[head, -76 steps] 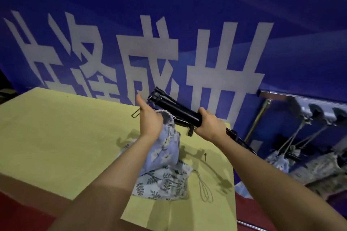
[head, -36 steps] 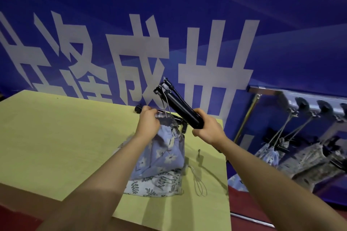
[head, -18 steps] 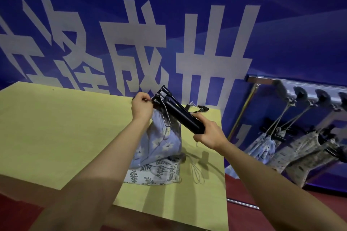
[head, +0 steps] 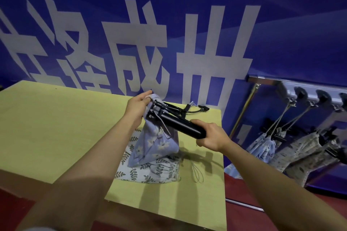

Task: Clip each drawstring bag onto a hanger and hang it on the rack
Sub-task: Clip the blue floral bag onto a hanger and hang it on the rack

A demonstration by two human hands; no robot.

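Observation:
My left hand [head: 138,106] pinches the top edge of a light blue flower-print drawstring bag [head: 156,142], which hangs lifted above the yellow table [head: 56,127]. My right hand [head: 210,135] grips a black clip hanger [head: 176,122] by its thick black bar. The hanger's clip end sits against the bag's top, right beside my left fingers. Whether the clip has bitten the cloth I cannot tell. Under the lifted bag a white leaf-print bag [head: 150,171] lies flat, its cord [head: 197,173] looped on the table.
Another black hanger [head: 189,109] lies at the table's far right edge. To the right stands a metal rack [head: 266,80] with several bags [head: 266,148] hanging from it on hangers. A blue wall with big white characters is behind. The floor is red.
The bag's top and the hanger's clip end have come together and risen slightly. My left hand shifted from beside the clip onto the bag's top edge. The view swung a little left.

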